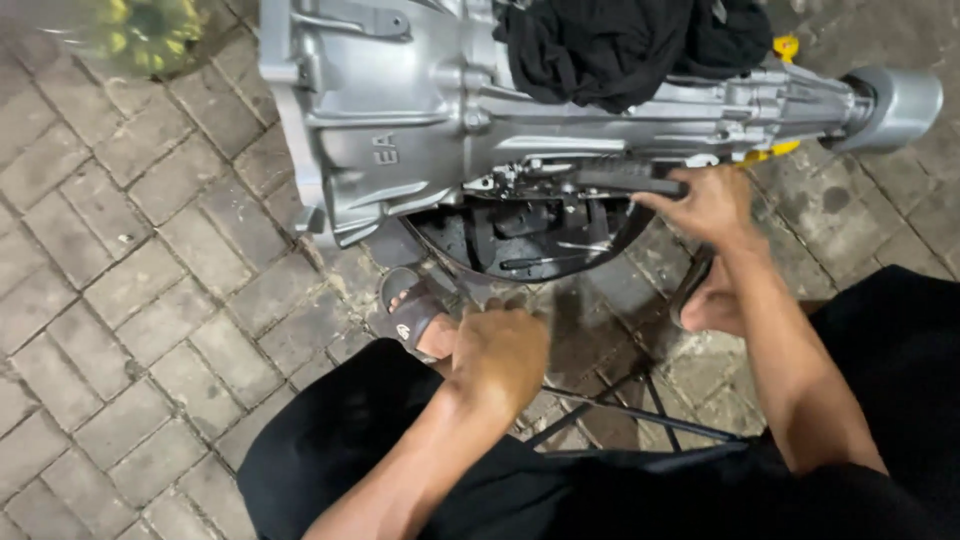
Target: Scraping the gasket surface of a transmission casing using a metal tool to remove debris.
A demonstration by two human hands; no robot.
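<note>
A large silver gearbox casing (400,110) lies across the brick paving, its narrow tail end (890,100) pointing right. My right hand (705,205) is closed on a dark flat part (625,180) at the casing's lower edge. Below it sits a black round pan (520,240) with loose tools and parts inside. My left hand (500,350) hangs lower, near my knee, fingers curled downward; whether it holds anything is hidden. A black cloth (620,45) is draped over the top of the casing.
My sandalled foot (410,310) rests just left of the pan, the other foot (705,295) to its right. Thin black metal legs (640,410) cross under me. A blurred yellow-green object (140,35) sits at top left. Grey brick paving (130,300) spreads to the left.
</note>
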